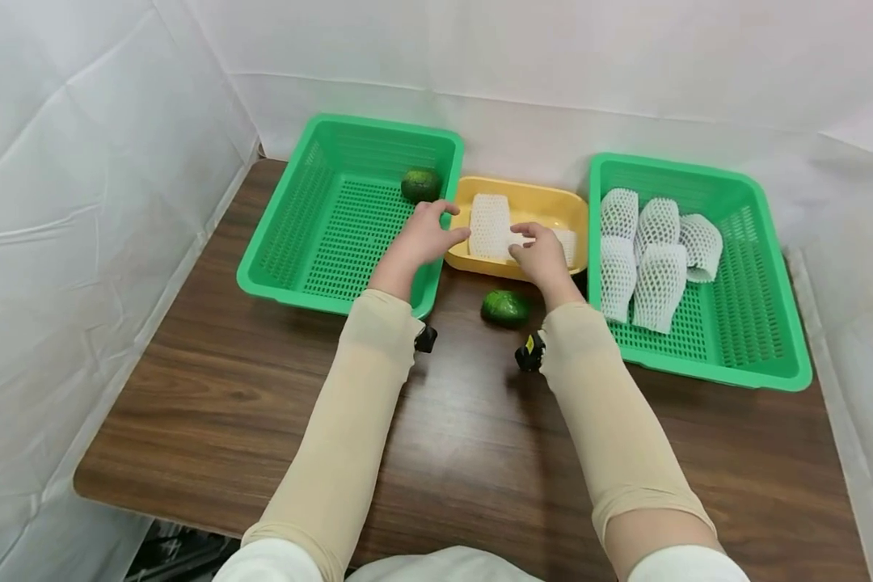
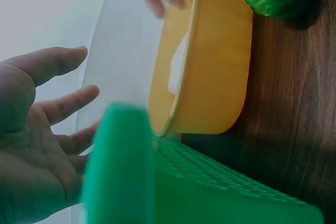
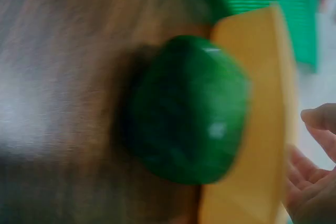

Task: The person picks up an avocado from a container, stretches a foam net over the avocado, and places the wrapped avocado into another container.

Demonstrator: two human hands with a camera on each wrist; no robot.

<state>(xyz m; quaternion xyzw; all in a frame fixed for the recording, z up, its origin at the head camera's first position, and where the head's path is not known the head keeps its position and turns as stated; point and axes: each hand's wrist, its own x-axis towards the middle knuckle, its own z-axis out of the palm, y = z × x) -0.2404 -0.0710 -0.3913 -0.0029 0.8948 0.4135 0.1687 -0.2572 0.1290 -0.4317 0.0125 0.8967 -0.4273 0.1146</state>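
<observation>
My left hand, fingers spread and holding nothing, hovers over the right rim of the left green basket. Inside that basket lies one dark avocado. Above the yellow tray is my right hand, its thumb and fingers apart, close to a white foam net sleeve lying sideways. A second foam net sleeve lies in the tray's left half. On the table in front of the tray sits a shiny green avocado, untouched; it looms large in the right wrist view.
At the right stands another green basket with several net-covered pieces grouped in its left part. Both baskets flank the tray on the brown wooden table. White sheeting hangs behind and at the sides.
</observation>
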